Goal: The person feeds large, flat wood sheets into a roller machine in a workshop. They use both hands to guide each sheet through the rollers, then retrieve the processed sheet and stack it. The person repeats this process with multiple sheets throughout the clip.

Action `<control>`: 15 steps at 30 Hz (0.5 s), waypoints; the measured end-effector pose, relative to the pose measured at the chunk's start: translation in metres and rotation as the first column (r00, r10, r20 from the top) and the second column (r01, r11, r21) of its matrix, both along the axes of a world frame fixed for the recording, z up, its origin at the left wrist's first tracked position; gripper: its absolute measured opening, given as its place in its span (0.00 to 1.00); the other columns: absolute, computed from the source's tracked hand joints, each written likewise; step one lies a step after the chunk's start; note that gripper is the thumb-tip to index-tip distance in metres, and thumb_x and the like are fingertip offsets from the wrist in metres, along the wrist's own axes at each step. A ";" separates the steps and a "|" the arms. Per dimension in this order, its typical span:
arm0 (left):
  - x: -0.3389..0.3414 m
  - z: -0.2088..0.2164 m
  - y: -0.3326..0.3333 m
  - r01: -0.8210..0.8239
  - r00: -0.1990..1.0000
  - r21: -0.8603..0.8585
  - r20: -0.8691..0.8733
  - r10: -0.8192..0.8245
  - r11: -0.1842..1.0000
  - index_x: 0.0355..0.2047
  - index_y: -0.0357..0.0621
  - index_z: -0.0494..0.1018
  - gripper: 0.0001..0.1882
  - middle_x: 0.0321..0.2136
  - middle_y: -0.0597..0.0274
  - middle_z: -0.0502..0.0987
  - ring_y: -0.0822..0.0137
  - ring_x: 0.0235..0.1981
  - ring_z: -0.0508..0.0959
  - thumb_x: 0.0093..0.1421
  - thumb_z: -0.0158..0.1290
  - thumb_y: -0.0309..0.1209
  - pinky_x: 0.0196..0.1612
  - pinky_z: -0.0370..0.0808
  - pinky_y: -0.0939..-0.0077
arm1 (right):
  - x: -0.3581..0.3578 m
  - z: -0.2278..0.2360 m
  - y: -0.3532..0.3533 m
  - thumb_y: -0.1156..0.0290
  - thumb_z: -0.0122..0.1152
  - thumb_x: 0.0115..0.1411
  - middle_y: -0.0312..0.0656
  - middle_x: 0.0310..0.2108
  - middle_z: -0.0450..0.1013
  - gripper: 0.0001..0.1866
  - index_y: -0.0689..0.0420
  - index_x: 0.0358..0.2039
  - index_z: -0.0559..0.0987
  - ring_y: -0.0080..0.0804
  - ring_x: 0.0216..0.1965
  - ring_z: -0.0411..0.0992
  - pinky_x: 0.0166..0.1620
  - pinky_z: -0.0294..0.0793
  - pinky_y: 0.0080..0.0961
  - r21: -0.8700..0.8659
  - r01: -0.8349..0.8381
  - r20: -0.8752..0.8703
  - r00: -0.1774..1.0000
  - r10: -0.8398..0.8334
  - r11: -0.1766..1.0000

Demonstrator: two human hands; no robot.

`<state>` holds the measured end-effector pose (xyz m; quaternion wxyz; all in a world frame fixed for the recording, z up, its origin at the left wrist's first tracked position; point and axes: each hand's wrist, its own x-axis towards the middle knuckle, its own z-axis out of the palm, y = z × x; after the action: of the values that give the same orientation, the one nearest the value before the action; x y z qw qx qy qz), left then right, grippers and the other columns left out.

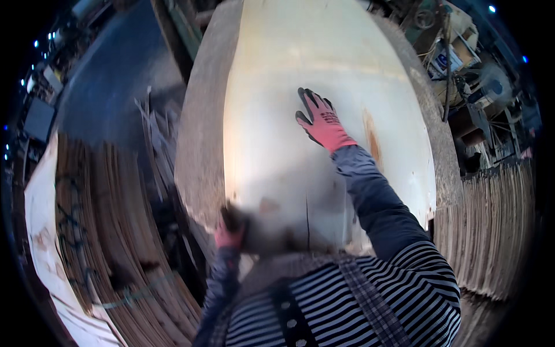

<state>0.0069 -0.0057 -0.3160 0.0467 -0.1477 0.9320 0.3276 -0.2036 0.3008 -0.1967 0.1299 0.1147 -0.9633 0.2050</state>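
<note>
A large pale wood veneer sheet (272, 133) lies in front of me, with a brown streak on its right part and a dark split at its near edge. My right hand (325, 120), in a pink and black work glove, rests on the middle of the sheet, its fingers stretched out and holding nothing. At the sheet's near left corner is my left hand (230, 228), gloved alike. Motion smears its fingers, so I cannot tell whether they grip the edge. Beneath the sheet, a worn grey-brown board (202, 121) shows along both sides.
Bundled veneer stacks (110, 220) stand on the left, tied with green cord, beside a white sheet (43, 231). Another veneer stack (485, 225) is close on the right. Thin wood strips (159, 136) lean left of the board. Cluttered equipment (462, 75) fills the far right.
</note>
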 end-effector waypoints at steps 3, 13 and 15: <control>-0.011 -0.045 -0.045 -0.006 0.999 0.414 0.044 -0.013 0.910 0.51 0.41 0.58 0.37 0.43 0.50 0.69 0.54 0.42 0.70 0.45 0.56 0.48 0.44 0.67 0.68 | 0.081 -0.014 -0.027 0.52 0.50 0.51 0.49 0.56 0.51 0.35 0.53 0.56 0.54 0.41 0.58 0.47 0.58 0.44 0.37 0.110 -0.234 0.258 0.945 0.199 0.966; -0.044 0.037 -0.059 0.097 0.947 0.885 0.058 -0.316 0.455 0.47 0.39 0.64 0.18 0.37 0.63 0.72 0.74 0.36 0.71 0.57 0.46 0.32 0.36 0.70 0.81 | 0.242 -0.049 -0.112 0.59 0.53 0.49 0.47 0.50 0.58 0.25 0.52 0.48 0.66 0.45 0.55 0.52 0.58 0.41 0.48 -0.060 -0.778 0.310 0.581 0.753 0.625; -0.041 0.030 -0.045 -0.025 0.961 0.892 0.145 -0.234 0.452 0.48 0.40 0.63 0.19 0.37 0.64 0.71 0.74 0.37 0.71 0.57 0.46 0.33 0.38 0.69 0.81 | 0.253 -0.041 -0.111 0.61 0.55 0.48 0.47 0.50 0.60 0.25 0.53 0.48 0.67 0.43 0.54 0.54 0.59 0.42 0.43 -0.195 -0.713 0.321 0.603 0.731 0.674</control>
<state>-0.0338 -0.0506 -0.2857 0.2523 -0.0831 0.6187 0.7393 0.0496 0.1903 -0.2374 -0.1469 0.4491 -0.8356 0.2801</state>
